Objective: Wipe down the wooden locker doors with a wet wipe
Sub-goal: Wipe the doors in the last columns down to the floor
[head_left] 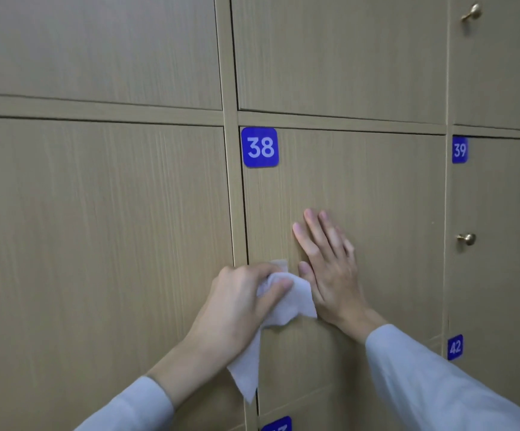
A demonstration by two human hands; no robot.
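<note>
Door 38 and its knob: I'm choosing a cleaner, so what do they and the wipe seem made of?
Door 38: looks like wood-grain laminate or veneer, matte; fine straight vertical grain, very even, so solid wood is doubtful.
Knob: brass-coloured metal, polished; it shows bright glints.
Wipe: soft white non-woven fabric, gripped by the left hand; it crumples and hangs limp.

Door 38 (361, 188), landmark panel. Above and right of the right hand (330, 269), which lies flat on it, the door face is bare and flat up to the blue number plate (260, 147) at its upper-left corner. The left hand (237, 303) with the wet wipe (286, 300) occupies the door's lower-left edge. Right of door 38, two brass knobs (466, 238) (472, 13) project from neighbouring doors. Left of door 38, the adjoining door (97, 244) is unbroken flat surface.
</note>
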